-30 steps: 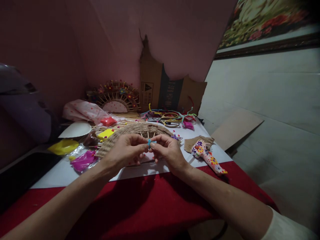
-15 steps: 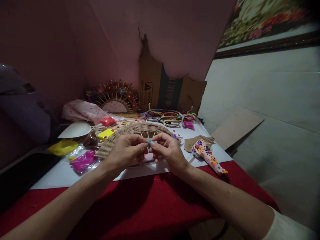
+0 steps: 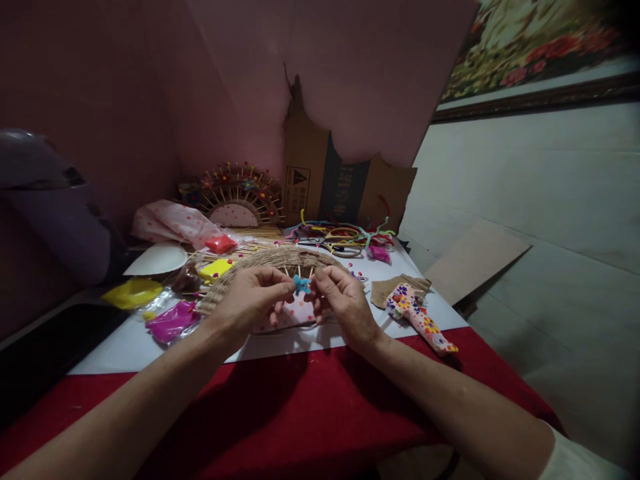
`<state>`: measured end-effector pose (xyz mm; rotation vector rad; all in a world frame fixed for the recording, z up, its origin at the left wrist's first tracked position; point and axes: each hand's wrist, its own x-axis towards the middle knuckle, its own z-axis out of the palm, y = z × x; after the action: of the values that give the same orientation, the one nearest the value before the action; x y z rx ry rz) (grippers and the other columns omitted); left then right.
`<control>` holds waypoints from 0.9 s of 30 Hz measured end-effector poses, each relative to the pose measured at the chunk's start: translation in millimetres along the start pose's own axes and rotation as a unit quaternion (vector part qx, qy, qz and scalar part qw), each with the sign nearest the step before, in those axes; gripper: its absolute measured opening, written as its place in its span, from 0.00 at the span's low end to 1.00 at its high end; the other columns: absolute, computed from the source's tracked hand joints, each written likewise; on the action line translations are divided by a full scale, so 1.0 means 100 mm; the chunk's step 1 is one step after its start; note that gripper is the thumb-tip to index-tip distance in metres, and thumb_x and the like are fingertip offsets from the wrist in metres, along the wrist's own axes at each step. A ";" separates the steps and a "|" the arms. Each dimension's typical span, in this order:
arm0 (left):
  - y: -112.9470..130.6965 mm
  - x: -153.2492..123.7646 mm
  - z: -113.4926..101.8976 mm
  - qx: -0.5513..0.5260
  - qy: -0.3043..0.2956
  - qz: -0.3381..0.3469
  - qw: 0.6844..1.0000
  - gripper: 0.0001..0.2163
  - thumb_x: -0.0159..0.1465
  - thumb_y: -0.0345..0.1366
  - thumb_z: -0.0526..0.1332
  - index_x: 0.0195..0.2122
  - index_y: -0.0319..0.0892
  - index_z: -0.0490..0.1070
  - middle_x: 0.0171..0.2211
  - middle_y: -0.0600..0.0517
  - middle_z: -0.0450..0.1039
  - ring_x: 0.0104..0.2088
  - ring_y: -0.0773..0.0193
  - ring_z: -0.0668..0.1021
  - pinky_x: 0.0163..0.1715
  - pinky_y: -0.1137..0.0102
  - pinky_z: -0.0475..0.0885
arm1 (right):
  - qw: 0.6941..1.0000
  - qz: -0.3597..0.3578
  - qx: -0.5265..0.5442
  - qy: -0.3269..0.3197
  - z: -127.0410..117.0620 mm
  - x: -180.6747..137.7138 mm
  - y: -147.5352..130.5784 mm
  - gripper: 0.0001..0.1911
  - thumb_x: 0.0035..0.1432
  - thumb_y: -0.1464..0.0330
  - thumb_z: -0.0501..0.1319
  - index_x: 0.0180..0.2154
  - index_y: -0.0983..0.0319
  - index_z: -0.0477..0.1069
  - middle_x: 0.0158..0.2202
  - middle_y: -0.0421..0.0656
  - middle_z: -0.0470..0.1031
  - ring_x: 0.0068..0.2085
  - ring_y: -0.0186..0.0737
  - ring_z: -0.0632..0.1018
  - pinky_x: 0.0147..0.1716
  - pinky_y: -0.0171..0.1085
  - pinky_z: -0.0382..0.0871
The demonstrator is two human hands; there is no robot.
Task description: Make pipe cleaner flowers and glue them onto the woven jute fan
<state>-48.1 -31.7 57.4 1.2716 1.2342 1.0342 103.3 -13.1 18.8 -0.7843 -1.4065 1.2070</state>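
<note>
Pink wall [image 3: 225,87] behind, red cloth [image 3: 310,400] below, white paper sheet [image 3: 120,353] over part of it. Small bright-blue, fuzzy, lobed piece [image 3: 302,285] is held up between both hands, in front of the tan twine-wrapped arch [image 3: 270,260]. Left hand [image 3: 247,293]: thumb and forefinger pinched onto the piece's near side. Right hand [image 3: 345,303]: fingers curled just beside its other side; can't tell if they touch it or how wide they're parted. Looks like shaping by fingertip. Next move probably calls for light pressure, steady left hold. Piece looks soft, uneven, flower-like; finer detail too small to read.
</note>
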 end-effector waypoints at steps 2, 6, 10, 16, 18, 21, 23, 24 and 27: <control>0.00 -0.01 0.00 0.008 -0.009 -0.002 1.000 0.07 0.53 0.34 0.62 0.24 0.37 0.67 0.15 0.56 0.66 0.12 0.74 0.65 0.12 0.79 0.56 | 0.999 -0.016 -0.038 0.004 0.00 0.00 0.00 0.14 0.53 0.59 0.60 0.26 0.63 0.64 0.18 0.36 0.67 0.15 0.26 0.64 0.13 0.27 0.60; 0.02 -0.02 -0.01 0.023 -0.026 0.009 0.999 0.10 0.52 0.38 0.64 0.31 0.37 0.70 0.20 0.53 0.71 0.14 0.73 0.67 0.13 0.78 0.58 | 0.996 -0.030 -0.083 0.009 -0.01 0.00 0.00 0.13 0.54 0.60 0.59 0.25 0.64 0.64 0.18 0.35 0.66 0.15 0.25 0.63 0.13 0.27 0.56; 0.05 -0.03 0.02 0.015 -0.055 -0.013 0.998 0.08 0.53 0.37 0.64 0.26 0.36 0.71 0.16 0.54 0.69 0.13 0.74 0.66 0.13 0.79 0.55 | 0.991 -0.054 -0.121 0.005 0.00 -0.02 0.01 0.13 0.54 0.60 0.60 0.25 0.64 0.65 0.19 0.36 0.65 0.18 0.26 0.63 0.15 0.28 0.56; 0.06 -0.05 0.04 -0.014 -0.043 -0.010 0.999 0.06 0.52 0.31 0.62 0.20 0.35 0.70 0.12 0.54 0.67 0.13 0.73 0.66 0.12 0.79 0.56 | 0.988 -0.058 -0.141 -0.018 -0.01 -0.05 0.00 0.13 0.56 0.61 0.58 0.27 0.63 0.65 0.21 0.36 0.64 0.19 0.26 0.63 0.17 0.28 0.57; 0.04 -0.04 0.04 -0.026 -0.051 0.003 0.998 0.05 0.51 0.31 0.62 0.21 0.35 0.70 0.13 0.54 0.68 0.13 0.73 0.67 0.12 0.79 0.57 | 0.992 -0.040 -0.117 -0.029 -0.01 -0.05 0.01 0.13 0.56 0.60 0.57 0.27 0.63 0.63 0.21 0.35 0.63 0.18 0.26 0.64 0.16 0.28 0.58; 0.01 -0.02 0.04 -0.046 -0.058 0.008 0.997 0.04 0.49 0.31 0.63 0.22 0.35 0.71 0.13 0.55 0.68 0.13 0.72 0.67 0.13 0.78 0.59 | 0.998 0.008 -0.050 -0.048 0.01 -0.03 0.03 0.15 0.55 0.57 0.58 0.28 0.62 0.61 0.21 0.34 0.62 0.17 0.27 0.65 0.14 0.28 0.61; 0.00 -0.01 0.05 -0.056 -0.047 0.011 0.997 0.05 0.49 0.32 0.64 0.21 0.35 0.70 0.14 0.55 0.68 0.14 0.72 0.68 0.14 0.77 0.61 | 0.998 0.026 -0.026 -0.049 0.01 -0.02 0.04 0.15 0.54 0.57 0.58 0.28 0.62 0.62 0.20 0.34 0.63 0.17 0.27 0.65 0.14 0.28 0.62; 0.00 0.00 0.05 -0.058 -0.039 0.015 0.997 0.06 0.49 0.32 0.65 0.21 0.35 0.70 0.14 0.55 0.68 0.14 0.72 0.68 0.15 0.77 0.62 | 0.998 0.029 -0.022 -0.044 0.01 -0.01 0.05 0.16 0.54 0.56 0.57 0.28 0.62 0.62 0.20 0.34 0.63 0.17 0.27 0.65 0.14 0.28 0.62; -0.01 0.00 0.04 -0.054 -0.023 0.028 0.998 0.07 0.49 0.33 0.66 0.21 0.35 0.70 0.16 0.54 0.70 0.16 0.71 0.70 0.19 0.75 0.65 | 0.999 0.021 -0.028 -0.018 -0.01 0.00 0.04 0.18 0.56 0.53 0.54 0.29 0.62 0.63 0.21 0.36 0.65 0.18 0.27 0.64 0.14 0.28 0.62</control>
<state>-43.9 -32.2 56.0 1.2456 1.0986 1.0904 103.4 -11.5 14.7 -0.8373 -1.4651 1.2236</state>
